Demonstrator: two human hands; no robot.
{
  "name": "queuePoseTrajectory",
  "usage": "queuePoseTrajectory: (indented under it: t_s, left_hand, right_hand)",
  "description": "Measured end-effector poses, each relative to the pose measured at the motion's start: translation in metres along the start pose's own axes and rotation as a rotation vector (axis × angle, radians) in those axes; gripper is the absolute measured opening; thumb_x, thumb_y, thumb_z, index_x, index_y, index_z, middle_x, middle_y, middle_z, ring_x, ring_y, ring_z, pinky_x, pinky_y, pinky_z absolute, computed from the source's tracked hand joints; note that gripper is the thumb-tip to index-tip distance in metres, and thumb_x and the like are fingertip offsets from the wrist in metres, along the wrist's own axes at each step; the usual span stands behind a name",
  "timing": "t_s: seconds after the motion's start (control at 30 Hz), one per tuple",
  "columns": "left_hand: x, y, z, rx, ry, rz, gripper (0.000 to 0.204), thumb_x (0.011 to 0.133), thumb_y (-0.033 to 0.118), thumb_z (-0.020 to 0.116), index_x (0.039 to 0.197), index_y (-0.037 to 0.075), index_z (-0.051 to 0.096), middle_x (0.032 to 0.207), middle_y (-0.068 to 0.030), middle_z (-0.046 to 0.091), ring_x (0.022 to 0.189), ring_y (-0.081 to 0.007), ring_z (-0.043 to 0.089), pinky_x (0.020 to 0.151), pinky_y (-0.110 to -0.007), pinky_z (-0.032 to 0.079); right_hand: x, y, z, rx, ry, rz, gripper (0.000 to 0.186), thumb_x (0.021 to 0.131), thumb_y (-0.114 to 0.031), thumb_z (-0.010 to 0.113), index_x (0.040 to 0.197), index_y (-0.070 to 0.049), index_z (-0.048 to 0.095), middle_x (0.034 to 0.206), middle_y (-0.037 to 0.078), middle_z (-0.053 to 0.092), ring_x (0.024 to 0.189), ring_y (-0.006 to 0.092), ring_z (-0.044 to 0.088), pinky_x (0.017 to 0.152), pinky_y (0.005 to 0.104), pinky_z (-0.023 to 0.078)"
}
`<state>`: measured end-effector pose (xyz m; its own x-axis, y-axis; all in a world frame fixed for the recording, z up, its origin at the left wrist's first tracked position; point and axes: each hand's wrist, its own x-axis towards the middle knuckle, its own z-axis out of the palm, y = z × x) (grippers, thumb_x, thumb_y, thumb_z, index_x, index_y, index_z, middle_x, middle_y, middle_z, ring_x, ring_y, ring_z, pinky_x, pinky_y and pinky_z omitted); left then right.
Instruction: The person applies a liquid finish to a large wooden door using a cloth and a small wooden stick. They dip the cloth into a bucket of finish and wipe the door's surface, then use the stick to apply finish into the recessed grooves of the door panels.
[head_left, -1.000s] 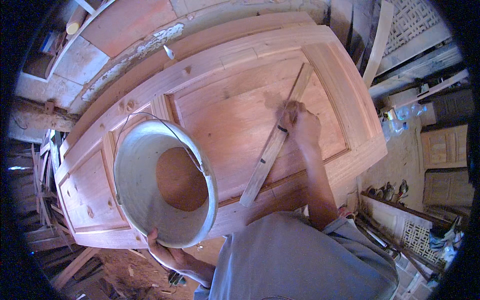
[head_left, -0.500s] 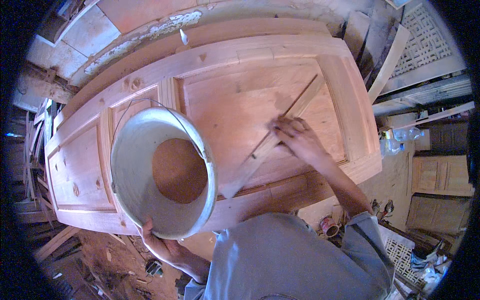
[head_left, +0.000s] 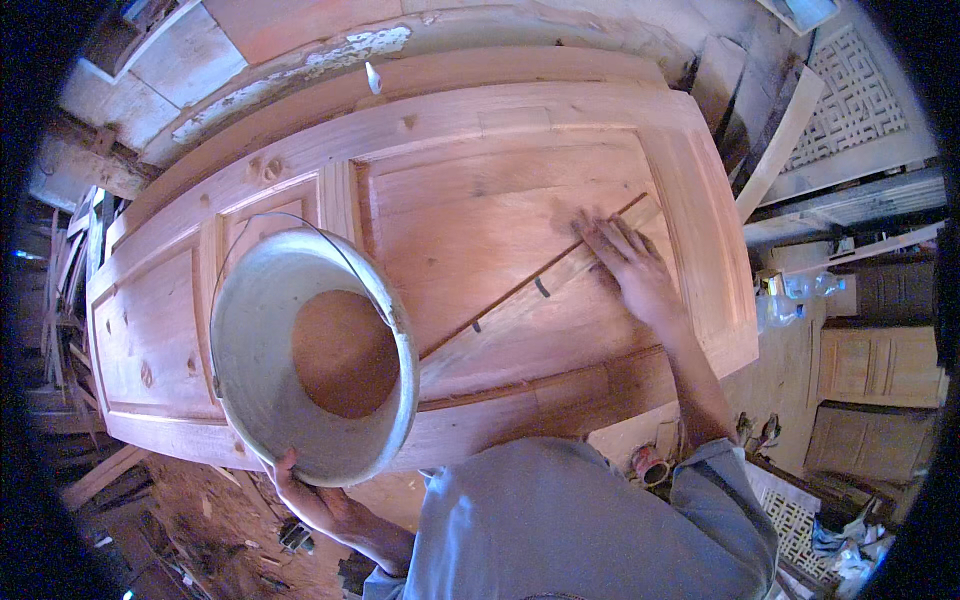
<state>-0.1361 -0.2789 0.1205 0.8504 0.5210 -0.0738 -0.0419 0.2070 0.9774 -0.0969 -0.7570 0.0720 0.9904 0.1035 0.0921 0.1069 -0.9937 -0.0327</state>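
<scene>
Tilted towards me, a pale bucket (head_left: 250, 310) with a thin wire handle stands over the left-middle of a panelled wooden door (head_left: 450, 195). Brown material (head_left: 345, 355) covers its bottom; whether it is powder or liquid I cannot make out. My left hand (head_left: 318, 500) grips the bucket's near lower edge, thumb on the outside. On the door's large right panel lies a narrow wooden strip (head_left: 515, 318) with a dark long edge and two short dark marks. My right hand (head_left: 632, 265) rests on its far right part, fingers stretched out and slightly apart. The bucket hides the strip's near left end.
Behind the door runs a ledge with a small white object (head_left: 373, 78). Clear plastic bottles (head_left: 785, 300) and a reddish can (head_left: 650, 466) sit to the right. Scrap wood (head_left: 65, 330) is piled at the left, and lattice panels (head_left: 850, 100) lean at the right.
The strip has turned to a flatter slant across the panel. My right hand has moved right along it, its fingers going from a grasp to stretched out. The bucket has shifted slightly left.
</scene>
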Motion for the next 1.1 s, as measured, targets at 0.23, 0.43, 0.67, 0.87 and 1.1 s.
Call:
queuePoseTrajectory:
  t_s: [0.23,0.43,0.67,0.87,1.1]
  left_hand:
    - [-0.003,-0.011,0.002,0.171,-0.073,0.007,0.03,0.091,0.022,0.064,0.116,0.007,0.055,0.143,-0.0206,0.042,0.128,-0.0334,0.042,0.11,-0.046,0.03]
    - [-0.009,-0.025,-0.009,0.464,-0.133,0.404,0.043,0.092,0.038,0.063,0.116,0.004,0.054,0.139,-0.0211,0.044,0.124,-0.0328,0.045,0.108,-0.047,0.033]
    - [-0.002,0.0,-0.013,0.585,-0.085,0.415,0.064,0.087,0.057,0.063,0.117,0.001,0.053,0.131,-0.0219,0.048,0.121,-0.0317,0.045,0.104,-0.045,0.035]
    - [-0.001,0.015,-0.007,0.673,0.015,0.661,0.076,0.084,0.065,0.06,0.119,-0.002,0.053,0.124,-0.0208,0.052,0.118,-0.0325,0.048,0.104,-0.046,0.035]
    - [-0.004,-0.001,-0.04,0.604,-0.089,0.539,0.068,0.084,0.058,0.065,0.118,0.0,0.053,0.13,-0.0203,0.049,0.123,-0.032,0.044,0.106,-0.045,0.033]
  right_hand:
    - [-0.006,0.015,-0.004,0.007,-0.123,-0.108,0.043,0.09,-0.025,0.06,0.131,-0.014,0.056,0.133,0.009,0.054,0.125,0.0306,0.048,0.107,0.0461,0.037]
    - [-0.021,0.007,-0.006,-0.024,-0.058,-0.162,0.043,0.087,-0.027,0.064,0.127,-0.012,0.059,0.127,0.011,0.056,0.119,0.0321,0.051,0.108,0.0486,0.036]
    - [-0.064,0.016,0.019,-0.018,0.043,-0.162,0.022,0.084,-0.025,0.068,0.1,-0.01,0.064,0.102,0.01,0.062,0.099,0.0298,0.059,0.089,0.0448,0.044]
    - [-0.043,-0.002,0.025,0.22,0.05,-0.183,0.018,0.084,-0.021,0.068,0.096,-0.008,0.064,0.095,0.011,0.059,0.096,0.03,0.058,0.083,0.0437,0.045]
    - [-0.037,-0.02,-0.006,0.229,-0.01,-0.214,0.037,0.083,-0.024,0.069,0.119,-0.013,0.063,0.118,0.008,0.058,0.114,0.0299,0.054,0.098,0.0441,0.042]
